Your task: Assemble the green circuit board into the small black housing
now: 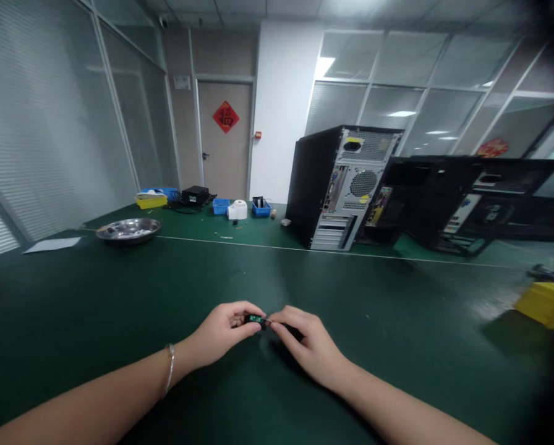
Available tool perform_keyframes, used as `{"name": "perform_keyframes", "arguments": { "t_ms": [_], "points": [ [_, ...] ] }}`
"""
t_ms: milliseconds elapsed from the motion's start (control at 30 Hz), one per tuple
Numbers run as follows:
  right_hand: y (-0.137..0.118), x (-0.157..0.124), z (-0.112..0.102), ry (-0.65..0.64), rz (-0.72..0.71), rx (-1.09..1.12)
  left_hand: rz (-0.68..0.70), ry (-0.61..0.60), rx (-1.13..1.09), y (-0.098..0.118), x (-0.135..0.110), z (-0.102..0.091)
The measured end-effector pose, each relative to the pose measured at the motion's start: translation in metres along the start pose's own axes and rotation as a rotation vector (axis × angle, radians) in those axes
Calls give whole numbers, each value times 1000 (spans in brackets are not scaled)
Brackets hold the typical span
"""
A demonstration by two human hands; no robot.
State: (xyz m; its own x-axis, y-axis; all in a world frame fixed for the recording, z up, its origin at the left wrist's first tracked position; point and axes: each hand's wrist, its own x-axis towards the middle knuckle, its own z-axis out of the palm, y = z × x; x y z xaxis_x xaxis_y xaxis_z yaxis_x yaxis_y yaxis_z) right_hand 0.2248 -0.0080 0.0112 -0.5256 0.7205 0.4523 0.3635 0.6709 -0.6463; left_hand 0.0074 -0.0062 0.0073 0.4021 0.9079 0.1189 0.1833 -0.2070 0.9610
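My left hand [228, 330] is closed round a small black piece with a green circuit board [255, 319] showing in it. Its thumb and fingers grip the piece from the left side. Opposite it, my right hand [307, 340] pinches a thin, small part at the right end of that piece, too small to name. The two hands nearly meet just above the green tabletop [188, 278]. A silver bracelet [170, 371] circles my left wrist.
Beyond the hands stand a black computer tower [314, 185] and further opened cases to the right. A metal bowl [128, 230], a paper sheet [52, 245], blue bins [221, 206] and a white plastic part [237, 210] lie toward the back. A yellow bin [546, 305] sits at right.
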Motion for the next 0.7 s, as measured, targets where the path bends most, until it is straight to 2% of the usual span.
{"name": "perform_keyframes", "arguments": {
  "t_ms": [133, 467, 600, 700],
  "points": [
    [0, -1, -2, -5, 4, -6, 8, -8, 32, -2, -1, 0],
    [4, -1, -1, 117, 34, -20, 9, -7, 119, 4, -2, 0],
    [6, -1, -1, 84, 9, 9, 5, 8, 103, 3, -1, 0],
    [7, -1, -1, 108, 2, 21, 0, 22, 82, 3, -1, 0]
  ]
}}
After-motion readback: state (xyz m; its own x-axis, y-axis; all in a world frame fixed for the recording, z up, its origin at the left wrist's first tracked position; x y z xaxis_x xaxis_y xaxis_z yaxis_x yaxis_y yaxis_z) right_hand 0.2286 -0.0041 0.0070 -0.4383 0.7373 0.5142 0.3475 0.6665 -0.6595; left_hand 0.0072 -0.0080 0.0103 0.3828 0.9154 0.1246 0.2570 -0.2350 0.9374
